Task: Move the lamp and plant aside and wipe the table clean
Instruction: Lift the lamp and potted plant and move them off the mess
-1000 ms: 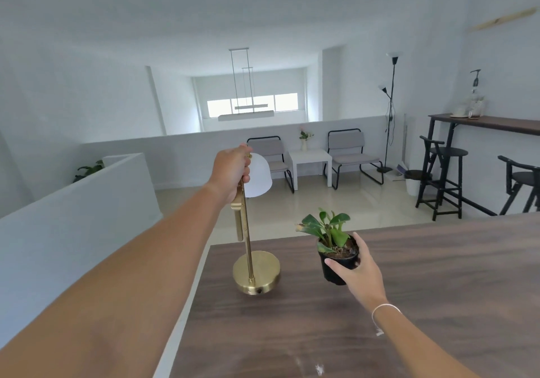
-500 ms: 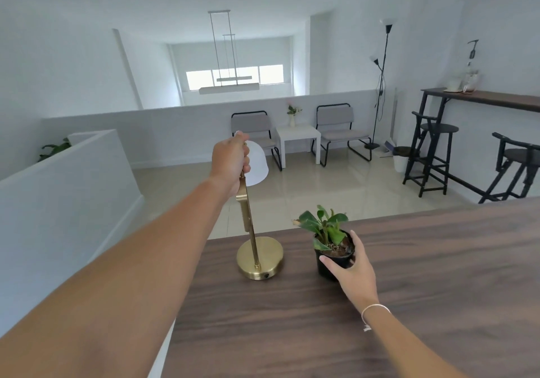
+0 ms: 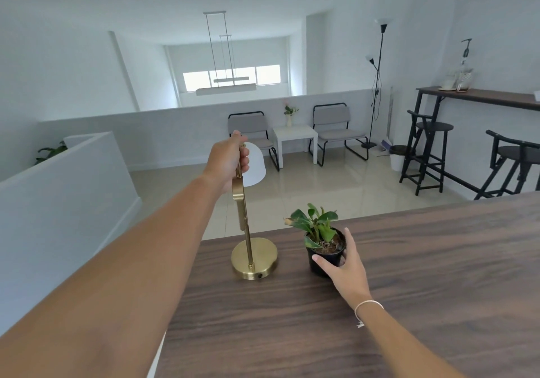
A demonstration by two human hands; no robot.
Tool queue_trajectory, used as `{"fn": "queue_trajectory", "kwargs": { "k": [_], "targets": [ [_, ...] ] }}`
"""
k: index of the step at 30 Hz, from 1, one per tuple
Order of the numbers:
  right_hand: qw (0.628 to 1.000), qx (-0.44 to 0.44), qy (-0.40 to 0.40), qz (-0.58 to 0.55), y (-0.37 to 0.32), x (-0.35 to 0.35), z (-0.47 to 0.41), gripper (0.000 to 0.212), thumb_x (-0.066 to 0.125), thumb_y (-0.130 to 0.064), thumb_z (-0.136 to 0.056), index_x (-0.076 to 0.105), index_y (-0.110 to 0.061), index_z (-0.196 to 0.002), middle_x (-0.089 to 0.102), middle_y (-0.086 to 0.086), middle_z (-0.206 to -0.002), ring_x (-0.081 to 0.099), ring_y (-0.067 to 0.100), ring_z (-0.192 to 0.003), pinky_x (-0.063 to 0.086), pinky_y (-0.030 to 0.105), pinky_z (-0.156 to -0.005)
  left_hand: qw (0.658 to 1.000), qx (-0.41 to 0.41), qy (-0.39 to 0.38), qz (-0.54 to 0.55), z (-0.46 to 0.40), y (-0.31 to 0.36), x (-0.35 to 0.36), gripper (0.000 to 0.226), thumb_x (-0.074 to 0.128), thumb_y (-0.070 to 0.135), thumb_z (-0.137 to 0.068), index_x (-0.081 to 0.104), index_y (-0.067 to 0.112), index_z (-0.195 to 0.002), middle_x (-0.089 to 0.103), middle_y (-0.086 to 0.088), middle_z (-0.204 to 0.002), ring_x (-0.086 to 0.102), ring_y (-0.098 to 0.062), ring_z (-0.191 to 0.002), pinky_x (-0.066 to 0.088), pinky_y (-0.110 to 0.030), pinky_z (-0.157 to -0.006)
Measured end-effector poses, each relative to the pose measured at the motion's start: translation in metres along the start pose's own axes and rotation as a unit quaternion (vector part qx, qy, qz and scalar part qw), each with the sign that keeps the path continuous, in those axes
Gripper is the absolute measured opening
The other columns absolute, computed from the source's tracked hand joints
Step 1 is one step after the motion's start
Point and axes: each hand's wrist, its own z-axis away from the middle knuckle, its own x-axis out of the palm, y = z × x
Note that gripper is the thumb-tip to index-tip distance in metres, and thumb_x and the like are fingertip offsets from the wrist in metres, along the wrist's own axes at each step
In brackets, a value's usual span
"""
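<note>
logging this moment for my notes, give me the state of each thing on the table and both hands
lamp: upright, base on the table near its far left corner, stem gripped at the top
plant: upright in its black pot, on the table right of the lamp
left hand: closed around the lamp stem under the white shade
right hand: fingers around the pot's side
table: no cloth in view

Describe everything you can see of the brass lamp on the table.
The lamp has a round brass base with a small dark spot on its edge, a thin upright stem with a flat brass bar alongside, and a white dome shade. It stands near the wooden table's far left corner. The left hand grips its top.
</note>
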Motion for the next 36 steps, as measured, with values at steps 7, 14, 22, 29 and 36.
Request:
{"fn": "queue_trajectory", "kwargs": {
  "k": [7,14,22,29,36],
  "targets": [
    [0.999,-0.010,0.004,0.048,-0.018,-0.025,0.032,0.101,0.077,-0.041,-0.068,0.011,-0.037,-0.145,0.028,-0.005,-0.154,0.029,0.017,-0.140,0.031,0.044,-0.113,0.998,-0.001,-0.034,-0.061,0.041,0.011,-0.011,0.029,0.039,0.034,-0.095,0.060,0.014,-0.095,0.061,-0.003,-0.093,0.057,-0.021,-0.087,0.045,-0.035,-0.085],
    [0.997,-0.040,-0.014,0.060,-0.028,-0.058,0.071,0.095,0.075,-0.044,-0.070,0.015,-0.037,-0.145,0.028,-0.006,-0.154,0.030,0.018,-0.139,0.032,0.043,-0.112,0.995,0.003,-0.009,-0.094,0.108,0.014,-0.023,0.043,0.038,0.036,-0.095,0.043,0.012,-0.131,0.054,-0.005,-0.116,0.056,-0.017,-0.095,0.041,-0.031,-0.085],
    [0.993,-0.050,-0.074,0.077,-0.008,-0.098,0.150,0.091,0.073,-0.046,-0.071,0.020,-0.037,-0.144,0.032,-0.008,-0.151,0.032,0.013,-0.138,0.031,0.038,-0.111,0.987,-0.037,0.002,-0.156,0.228,-0.031,-0.022,0.048,0.037,0.039,-0.096,0.041,0.010,-0.134,0.053,-0.008,-0.134,0.053,-0.020,-0.107,0.045,-0.034,-0.093],
    [0.993,-0.046,-0.075,0.082,0.004,-0.124,0.222,0.085,0.072,-0.043,-0.074,0.023,-0.034,-0.144,0.035,-0.008,-0.149,0.033,0.012,-0.136,0.031,0.035,-0.109,0.982,-0.054,-0.002,-0.181,0.316,-0.066,-0.035,0.049,0.038,0.039,-0.095,0.042,0.011,-0.135,0.052,-0.008,-0.136,0.054,-0.020,-0.110,0.045,-0.036,-0.098],
    [0.988,-0.052,-0.059,0.129,0.008,-0.145,0.296,0.083,0.070,-0.045,-0.074,0.026,-0.033,-0.143,0.034,-0.009,-0.150,0.032,0.011,-0.137,0.028,0.032,-0.108,0.978,-0.057,-0.025,-0.200,0.391,-0.098,-0.049,0.030,0.041,0.036,-0.094,0.053,0.023,-0.119,0.056,0.000,-0.117,0.055,-0.019,-0.104,0.044,-0.036,-0.096]
  ]
}}
